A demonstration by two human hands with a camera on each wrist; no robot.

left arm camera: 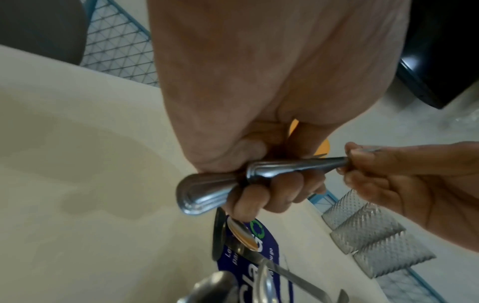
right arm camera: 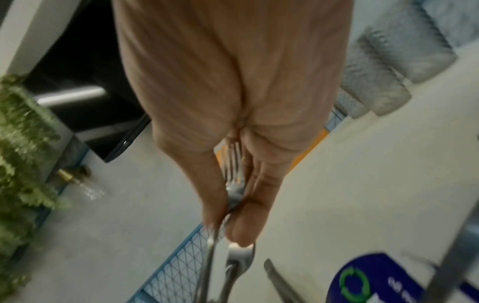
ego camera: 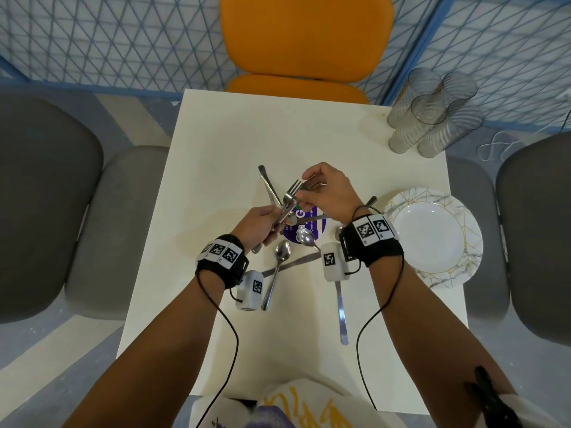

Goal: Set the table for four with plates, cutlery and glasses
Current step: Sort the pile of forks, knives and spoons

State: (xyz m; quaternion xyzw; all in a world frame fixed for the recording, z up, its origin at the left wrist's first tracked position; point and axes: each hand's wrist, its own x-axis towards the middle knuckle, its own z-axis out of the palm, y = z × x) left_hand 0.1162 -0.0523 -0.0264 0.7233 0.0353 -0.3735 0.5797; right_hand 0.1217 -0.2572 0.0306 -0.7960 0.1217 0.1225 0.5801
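Observation:
My left hand (ego camera: 268, 227) grips the handles of a small bunch of forks (ego camera: 289, 197) over the middle of the white table (ego camera: 216, 143). My right hand (ego camera: 304, 186) pinches one fork of the bunch just below its tines. In the left wrist view the fork handles (left arm camera: 215, 190) stick out below my curled left hand (left arm camera: 261, 186), and the right hand (left arm camera: 362, 164) pinches a fork neck. The right wrist view shows the fork's tines (right arm camera: 234, 176) between thumb and fingers of my right hand (right arm camera: 230, 217). Stacked plates (ego camera: 432, 239) lie at the right edge. Several ribbed glasses (ego camera: 432, 118) stand at the back right corner.
Loose spoons (ego camera: 282, 253), knives (ego camera: 342, 313) and another cutlery handle (ego camera: 267, 182) lie on the table around a purple sticker (ego camera: 309, 230). An orange chair (ego camera: 306, 38) stands at the far side, with grey chairs (ego camera: 46, 205) left and right.

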